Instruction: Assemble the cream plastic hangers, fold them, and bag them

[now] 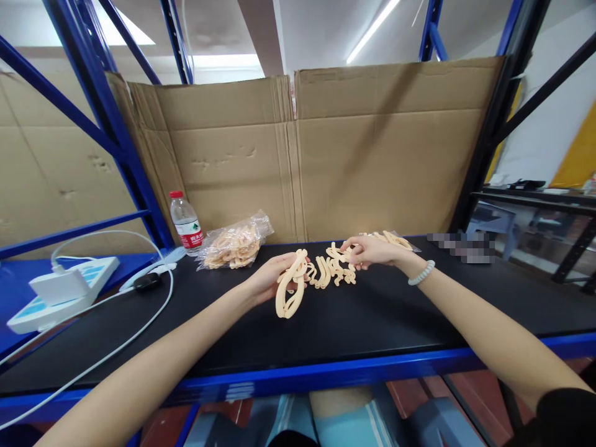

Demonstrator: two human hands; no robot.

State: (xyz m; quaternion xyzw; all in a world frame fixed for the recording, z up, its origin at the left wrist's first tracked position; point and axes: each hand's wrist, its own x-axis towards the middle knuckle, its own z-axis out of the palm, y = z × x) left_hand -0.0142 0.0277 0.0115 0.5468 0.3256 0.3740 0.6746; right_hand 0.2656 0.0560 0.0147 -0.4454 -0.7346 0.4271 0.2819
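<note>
My left hand (269, 279) is closed around a cream-coloured loop of curved pieces (281, 298), held a little above the black tabletop. The loop's lower end hangs towards me, and my fingers partly hide its upper end. Farther right, several loose cream curved pieces (322, 273) lie in a loose row on the tabletop. My right hand (371, 250), with a pale beaded bracelet (421, 273) on its wrist, is over the right end of that row. Its thumb and fingers are pinched at a small cream piece (336, 251), partly hidden by the fingertips.
A clear bag of cream pieces (235, 245) and a red-capped water bottle (186, 223) stand at the back left. Another bag (395, 239) lies behind my right hand. White cables and a power strip (100, 273) are on the left. Cardboard panels (382, 155) close off the back.
</note>
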